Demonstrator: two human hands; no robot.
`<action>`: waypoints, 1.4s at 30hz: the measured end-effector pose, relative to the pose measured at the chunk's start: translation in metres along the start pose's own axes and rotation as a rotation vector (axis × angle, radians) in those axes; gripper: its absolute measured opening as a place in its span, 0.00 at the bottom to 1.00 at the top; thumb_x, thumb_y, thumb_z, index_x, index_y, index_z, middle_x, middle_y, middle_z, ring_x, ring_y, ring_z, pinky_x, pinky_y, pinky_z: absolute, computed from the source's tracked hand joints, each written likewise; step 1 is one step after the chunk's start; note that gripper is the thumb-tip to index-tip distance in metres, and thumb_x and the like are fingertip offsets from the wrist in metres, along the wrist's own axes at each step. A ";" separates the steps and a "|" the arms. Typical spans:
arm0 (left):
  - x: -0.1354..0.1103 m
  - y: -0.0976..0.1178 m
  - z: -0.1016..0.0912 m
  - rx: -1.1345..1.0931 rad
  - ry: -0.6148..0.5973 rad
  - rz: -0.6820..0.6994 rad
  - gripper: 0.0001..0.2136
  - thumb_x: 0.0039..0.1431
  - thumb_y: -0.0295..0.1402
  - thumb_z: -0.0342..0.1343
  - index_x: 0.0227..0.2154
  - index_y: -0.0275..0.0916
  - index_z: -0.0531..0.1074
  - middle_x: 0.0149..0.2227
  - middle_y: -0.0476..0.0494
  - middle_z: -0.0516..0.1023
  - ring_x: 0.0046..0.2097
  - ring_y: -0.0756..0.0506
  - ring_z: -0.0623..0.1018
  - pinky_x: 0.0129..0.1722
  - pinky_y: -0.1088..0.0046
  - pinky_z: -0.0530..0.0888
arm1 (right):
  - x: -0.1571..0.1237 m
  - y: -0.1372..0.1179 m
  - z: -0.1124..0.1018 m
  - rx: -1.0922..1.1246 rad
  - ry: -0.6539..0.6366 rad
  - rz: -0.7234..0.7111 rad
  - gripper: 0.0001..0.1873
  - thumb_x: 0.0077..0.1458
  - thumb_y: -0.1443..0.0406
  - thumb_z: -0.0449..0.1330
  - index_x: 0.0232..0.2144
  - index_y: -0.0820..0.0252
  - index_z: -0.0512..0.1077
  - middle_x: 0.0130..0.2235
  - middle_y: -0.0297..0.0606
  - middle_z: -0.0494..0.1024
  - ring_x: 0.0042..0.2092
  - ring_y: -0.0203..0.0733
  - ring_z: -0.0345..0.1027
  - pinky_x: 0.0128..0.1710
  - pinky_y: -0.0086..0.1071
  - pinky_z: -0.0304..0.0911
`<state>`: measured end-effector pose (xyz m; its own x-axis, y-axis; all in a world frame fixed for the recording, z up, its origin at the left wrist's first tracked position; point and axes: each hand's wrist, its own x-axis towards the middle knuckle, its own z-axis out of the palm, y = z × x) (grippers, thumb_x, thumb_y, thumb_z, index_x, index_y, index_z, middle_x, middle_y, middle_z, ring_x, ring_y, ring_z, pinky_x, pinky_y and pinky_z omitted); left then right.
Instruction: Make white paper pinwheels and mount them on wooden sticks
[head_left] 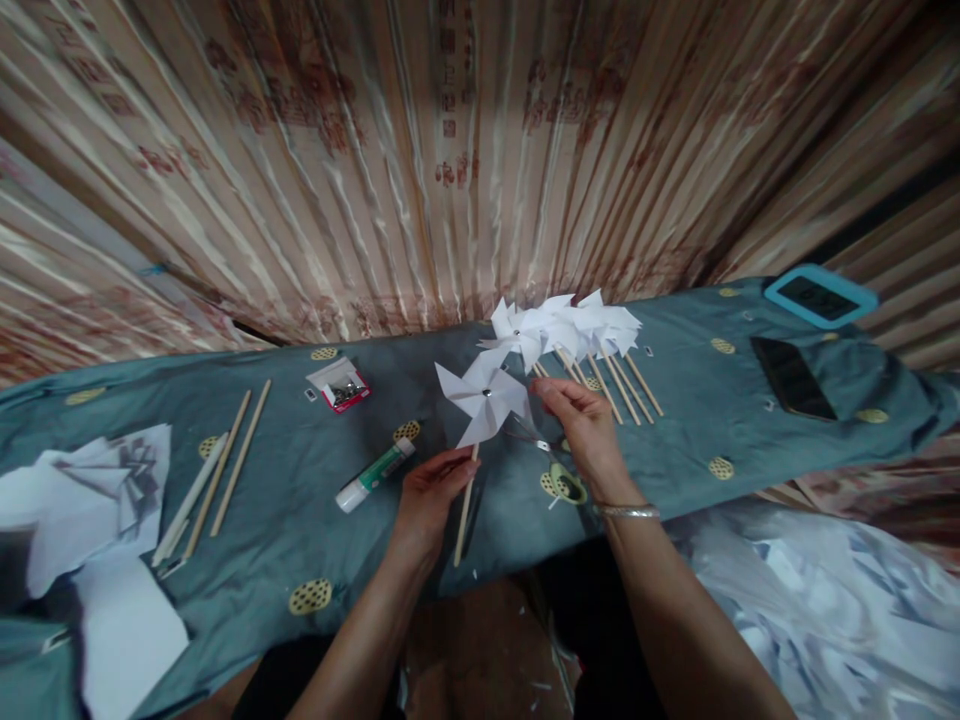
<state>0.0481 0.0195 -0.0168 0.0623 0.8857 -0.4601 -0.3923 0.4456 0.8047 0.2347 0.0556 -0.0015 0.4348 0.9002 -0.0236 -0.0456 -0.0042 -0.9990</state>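
A white paper pinwheel on a wooden stick stands tilted over the teal cloth. My left hand pinches the stick just below the paper wheel. My right hand is beside the wheel's right edge, its fingertips curled and touching one paper blade. A metal bangle circles my right wrist. Behind my right hand lies a row of several finished white pinwheels with their sticks pointing toward me.
A glue stick lies left of my hands, and a red-and-white box of pins sits farther back. Loose wooden sticks and white paper sheets lie at the left. A dark phone and a blue-cased device rest at the right. Pleated curtain behind.
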 end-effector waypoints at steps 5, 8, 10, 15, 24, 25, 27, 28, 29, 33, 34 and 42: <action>0.000 0.000 0.000 0.000 -0.005 -0.010 0.16 0.30 0.35 0.75 0.27 0.38 0.83 0.29 0.46 0.82 0.32 0.49 0.76 0.37 0.74 0.70 | -0.001 0.001 0.004 0.009 -0.075 0.074 0.16 0.39 0.52 0.69 0.24 0.58 0.79 0.18 0.30 0.69 0.23 0.33 0.56 0.23 0.29 0.51; 0.000 0.000 0.001 -0.003 -0.004 -0.002 0.16 0.30 0.35 0.75 0.26 0.38 0.82 0.28 0.47 0.82 0.31 0.50 0.76 0.37 0.75 0.70 | -0.003 -0.001 0.006 0.018 -0.121 0.092 0.17 0.39 0.52 0.69 0.19 0.59 0.76 0.17 0.29 0.66 0.21 0.31 0.53 0.22 0.29 0.47; 0.000 0.000 0.001 0.001 -0.002 0.007 0.15 0.30 0.35 0.74 0.27 0.38 0.82 0.29 0.47 0.82 0.31 0.50 0.76 0.37 0.75 0.70 | -0.005 -0.002 0.006 0.012 -0.144 0.085 0.18 0.39 0.51 0.69 0.16 0.58 0.74 0.16 0.29 0.65 0.21 0.31 0.52 0.22 0.29 0.46; 0.001 0.000 0.000 -0.007 0.016 0.001 0.16 0.30 0.34 0.74 0.28 0.37 0.82 0.28 0.45 0.82 0.32 0.50 0.76 0.36 0.75 0.70 | -0.008 -0.004 0.007 -0.004 -0.208 0.093 0.21 0.40 0.49 0.69 0.15 0.58 0.72 0.17 0.29 0.64 0.22 0.32 0.53 0.22 0.29 0.47; 0.002 -0.001 0.001 -0.015 0.041 0.008 0.16 0.30 0.35 0.74 0.28 0.37 0.82 0.28 0.46 0.81 0.30 0.50 0.76 0.34 0.75 0.70 | -0.016 -0.004 0.011 0.040 -0.248 0.159 0.21 0.35 0.47 0.72 0.19 0.58 0.76 0.18 0.30 0.68 0.22 0.32 0.55 0.21 0.29 0.52; 0.002 -0.001 0.001 -0.017 0.043 0.006 0.16 0.30 0.34 0.74 0.28 0.37 0.82 0.28 0.46 0.81 0.30 0.50 0.76 0.34 0.75 0.70 | -0.017 -0.003 0.011 0.035 -0.253 0.156 0.21 0.36 0.47 0.71 0.20 0.57 0.76 0.18 0.30 0.69 0.22 0.32 0.55 0.21 0.29 0.52; 0.003 -0.001 0.001 -0.009 0.049 0.001 0.16 0.30 0.34 0.74 0.28 0.37 0.82 0.27 0.46 0.81 0.30 0.50 0.76 0.34 0.74 0.69 | -0.017 -0.001 0.011 0.022 -0.272 0.146 0.21 0.37 0.47 0.71 0.20 0.58 0.77 0.19 0.31 0.70 0.22 0.33 0.56 0.21 0.29 0.52; 0.003 -0.001 0.001 -0.004 0.051 0.001 0.17 0.30 0.34 0.74 0.28 0.37 0.82 0.27 0.46 0.81 0.30 0.49 0.76 0.34 0.74 0.69 | -0.017 -0.001 0.010 0.017 -0.280 0.141 0.21 0.38 0.47 0.71 0.20 0.58 0.77 0.19 0.31 0.71 0.23 0.33 0.56 0.21 0.29 0.52; 0.003 -0.001 0.001 -0.001 0.053 0.001 0.17 0.30 0.35 0.74 0.28 0.37 0.82 0.27 0.46 0.81 0.30 0.49 0.76 0.34 0.74 0.69 | -0.018 0.000 0.010 0.014 -0.288 0.137 0.21 0.38 0.47 0.71 0.20 0.58 0.77 0.20 0.32 0.71 0.23 0.33 0.57 0.22 0.29 0.52; 0.003 -0.002 0.001 -0.010 0.052 0.001 0.17 0.29 0.35 0.74 0.27 0.36 0.82 0.27 0.46 0.80 0.30 0.50 0.75 0.34 0.74 0.69 | -0.020 0.000 0.011 0.005 -0.322 0.139 0.21 0.39 0.47 0.70 0.20 0.58 0.76 0.21 0.33 0.73 0.23 0.33 0.57 0.22 0.30 0.52; 0.003 -0.002 0.002 -0.016 0.055 -0.001 0.17 0.29 0.35 0.74 0.27 0.36 0.82 0.27 0.46 0.81 0.30 0.50 0.75 0.34 0.74 0.69 | -0.020 0.000 0.012 0.006 -0.324 0.142 0.21 0.39 0.46 0.70 0.19 0.58 0.76 0.21 0.33 0.73 0.23 0.33 0.57 0.22 0.30 0.51; 0.002 0.000 0.003 -0.001 0.049 0.011 0.17 0.29 0.35 0.74 0.27 0.37 0.82 0.27 0.46 0.81 0.30 0.49 0.76 0.35 0.74 0.70 | -0.024 0.000 0.016 -0.015 -0.364 0.141 0.23 0.38 0.44 0.70 0.18 0.58 0.75 0.21 0.33 0.73 0.23 0.33 0.55 0.22 0.30 0.49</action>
<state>0.0511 0.0219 -0.0168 0.0129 0.8832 -0.4689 -0.3934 0.4356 0.8096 0.2098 0.0405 -0.0002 0.0781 0.9859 -0.1477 -0.0676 -0.1426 -0.9875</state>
